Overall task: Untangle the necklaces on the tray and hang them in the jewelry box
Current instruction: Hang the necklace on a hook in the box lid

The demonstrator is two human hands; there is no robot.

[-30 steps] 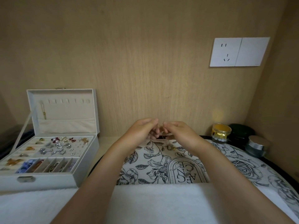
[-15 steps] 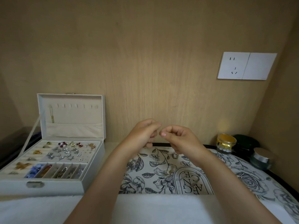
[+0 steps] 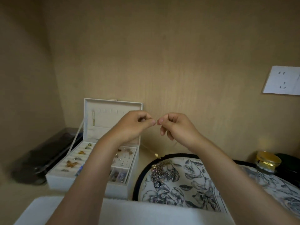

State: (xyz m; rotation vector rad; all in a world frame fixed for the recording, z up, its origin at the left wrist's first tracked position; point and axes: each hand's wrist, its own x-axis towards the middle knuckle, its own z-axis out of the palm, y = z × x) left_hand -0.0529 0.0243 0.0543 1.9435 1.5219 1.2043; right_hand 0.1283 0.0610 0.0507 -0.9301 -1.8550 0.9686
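My left hand (image 3: pixel 135 125) and my right hand (image 3: pixel 176 125) are raised side by side in front of the wall, fingertips almost touching. Each pinches an end of a thin gold necklace whose chain sags below them to a small gold pendant (image 3: pixel 156 155) hanging just above the tray's rim. A tangled pile of silver necklaces (image 3: pixel 163 172) lies on the floral tray (image 3: pixel 186 189). The white jewelry box (image 3: pixel 90 166) stands open at the left. One gold necklace (image 3: pixel 93 118) hangs from a hook in its lid.
A gold-lidded jar (image 3: pixel 267 161) stands at the tray's right rim with a dark jar behind it. A black case (image 3: pixel 43 157) lies left of the box. A white towel (image 3: pixel 133 211) covers the front edge. A wall socket (image 3: pixel 282 80) is at the right.
Both hands have lifted higher and drifted left toward the box lid, raising the gold necklace off the tray. The silver pile is uncovered. The camera has turned left.
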